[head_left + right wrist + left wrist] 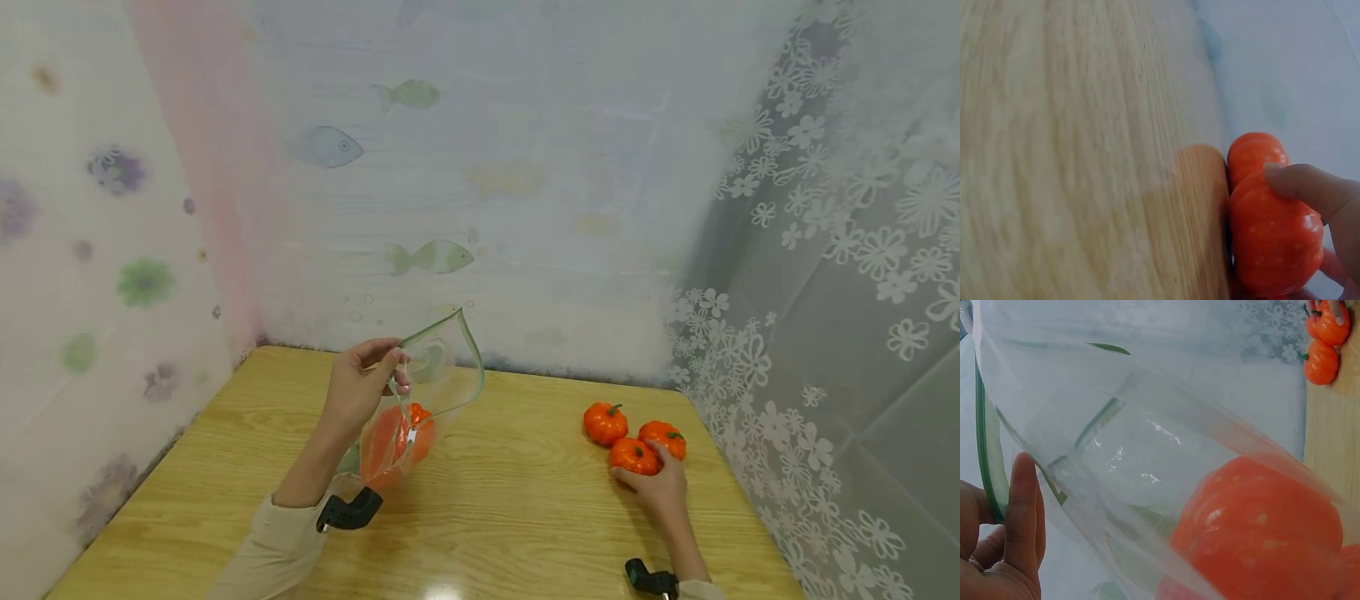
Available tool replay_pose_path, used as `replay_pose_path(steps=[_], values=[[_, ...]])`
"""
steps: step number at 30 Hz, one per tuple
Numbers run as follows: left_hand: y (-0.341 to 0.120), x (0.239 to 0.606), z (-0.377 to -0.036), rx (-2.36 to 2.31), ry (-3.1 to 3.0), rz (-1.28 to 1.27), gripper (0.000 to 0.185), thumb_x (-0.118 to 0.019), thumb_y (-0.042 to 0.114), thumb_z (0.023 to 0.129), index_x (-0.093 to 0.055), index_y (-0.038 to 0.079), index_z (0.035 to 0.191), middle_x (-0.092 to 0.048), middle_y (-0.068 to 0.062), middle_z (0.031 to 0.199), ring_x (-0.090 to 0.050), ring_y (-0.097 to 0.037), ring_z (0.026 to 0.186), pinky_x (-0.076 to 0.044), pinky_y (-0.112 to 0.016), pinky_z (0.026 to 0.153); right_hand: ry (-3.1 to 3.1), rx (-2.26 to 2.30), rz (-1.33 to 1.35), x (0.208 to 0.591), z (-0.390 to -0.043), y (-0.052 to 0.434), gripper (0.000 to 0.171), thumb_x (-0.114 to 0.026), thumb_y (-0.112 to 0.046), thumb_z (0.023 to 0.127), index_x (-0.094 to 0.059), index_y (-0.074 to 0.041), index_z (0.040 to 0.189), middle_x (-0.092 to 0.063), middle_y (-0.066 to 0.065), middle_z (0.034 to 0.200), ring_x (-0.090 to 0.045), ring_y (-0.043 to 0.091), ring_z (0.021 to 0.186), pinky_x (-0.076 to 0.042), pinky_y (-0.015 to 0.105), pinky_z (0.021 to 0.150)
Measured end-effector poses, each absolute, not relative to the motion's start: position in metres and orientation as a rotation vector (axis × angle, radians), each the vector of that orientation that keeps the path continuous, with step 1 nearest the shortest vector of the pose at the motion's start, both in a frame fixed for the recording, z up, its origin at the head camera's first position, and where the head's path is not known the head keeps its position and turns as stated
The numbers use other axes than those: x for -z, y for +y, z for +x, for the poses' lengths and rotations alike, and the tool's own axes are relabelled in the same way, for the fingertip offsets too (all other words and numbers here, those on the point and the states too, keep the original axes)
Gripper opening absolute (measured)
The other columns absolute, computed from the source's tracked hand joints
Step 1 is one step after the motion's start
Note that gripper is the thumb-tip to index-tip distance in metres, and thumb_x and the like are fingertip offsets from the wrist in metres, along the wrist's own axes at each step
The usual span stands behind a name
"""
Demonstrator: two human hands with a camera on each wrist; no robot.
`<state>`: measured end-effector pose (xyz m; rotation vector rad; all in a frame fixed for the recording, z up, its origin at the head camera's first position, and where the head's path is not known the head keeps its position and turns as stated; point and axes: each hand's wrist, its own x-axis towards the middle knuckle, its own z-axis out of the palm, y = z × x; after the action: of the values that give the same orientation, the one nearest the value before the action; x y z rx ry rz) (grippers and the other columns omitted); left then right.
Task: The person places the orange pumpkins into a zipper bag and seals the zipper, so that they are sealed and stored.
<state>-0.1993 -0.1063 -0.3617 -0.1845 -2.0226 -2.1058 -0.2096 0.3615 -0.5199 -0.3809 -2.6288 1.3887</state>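
Nearest, right grip [660, 487] curled over a small orange plastic pumpkin [633, 456] on the light wooden bench [517, 517], close to its right edge. Just behind, touching: two more orange pumpkins [606, 422]. Leftward across bare wood, left grip [360, 387] pinching the rim of a clear green-edged zip bag [442, 375], held up, mouth wide, orange pumpkins inside [397, 442].

A light wooden worktop [510, 508] with a glossy finish fills the lower part of the head view, a bright glare near its front edge. Behind it hangs a pale curtain printed with fish [431, 257]. Left hangs a flower-printed sheet [142, 283], right a translucent curtain with white blossoms [817, 317].
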Motion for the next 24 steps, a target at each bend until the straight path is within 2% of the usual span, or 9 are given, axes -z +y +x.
replay_pose_path(steps=[6, 13, 17, 20, 24], values=[[-0.107, 0.362, -0.2, 2.108, -2.024, -0.191, 0.029, -0.055, 0.011, 0.106, -0.06, -0.002, 0.132, -0.067, -0.012, 0.103, -0.065, -0.01, 0.065, -0.061, -0.025, 0.065, -2.621, -1.438, -0.365, 0.513, -0.207, 0.354, 0.093, -0.089, -0.027, 0.08, -0.039, 0.001, 0.153, -0.031, 0.033, 0.157, -0.033, 0.049, 0.143, -0.033, 0.065, 0.116], [-0.11, 0.361, -0.207, 2.096, -2.037, -0.188, 0.029, -0.055, 0.011, 0.106, -0.06, -0.003, 0.131, -0.067, -0.015, 0.104, -0.065, -0.01, 0.065, -0.06, -0.025, 0.065, -2.583, -1.457, -0.348, 0.507, -0.204, 0.333, 0.094, -0.09, -0.032, 0.079, -0.039, 0.001, 0.151, -0.045, 0.028, 0.147, -0.05, 0.043, 0.127, -0.047, 0.055, 0.105], [-0.111, 0.358, -0.213, 2.097, -2.038, -0.195, 0.029, -0.055, 0.01, 0.106, -0.06, -0.003, 0.131, -0.067, -0.018, 0.106, -0.065, -0.01, 0.064, -0.06, -0.025, 0.065, -2.517, -1.495, -0.319, 0.508, -0.206, 0.319, 0.092, -0.091, -0.027, 0.078, -0.041, 0.0, 0.149, -0.045, 0.024, 0.147, -0.051, 0.04, 0.126, -0.047, 0.049, 0.103], [-0.112, 0.355, -0.217, 2.095, -2.038, -0.204, 0.029, -0.055, 0.01, 0.106, -0.061, -0.004, 0.131, -0.068, -0.016, 0.104, -0.065, -0.01, 0.064, -0.06, -0.025, 0.064, -2.464, -1.533, -0.301, 0.511, -0.209, 0.307, 0.088, -0.091, -0.023, 0.077, -0.043, -0.001, 0.147, -0.045, 0.021, 0.147, -0.049, 0.037, 0.128, -0.047, 0.041, 0.102], [-0.113, 0.353, -0.223, 2.102, -2.03, -0.218, 0.029, -0.056, 0.009, 0.106, -0.061, -0.005, 0.13, -0.069, -0.012, 0.101, -0.066, -0.009, 0.064, -0.06, -0.024, 0.063, -2.422, -1.57, -0.278, 0.513, -0.213, 0.29, 0.082, -0.093, -0.02, 0.075, -0.05, -0.003, 0.142, -0.051, 0.018, 0.142, -0.053, 0.032, 0.124, -0.049, 0.023, 0.091]])
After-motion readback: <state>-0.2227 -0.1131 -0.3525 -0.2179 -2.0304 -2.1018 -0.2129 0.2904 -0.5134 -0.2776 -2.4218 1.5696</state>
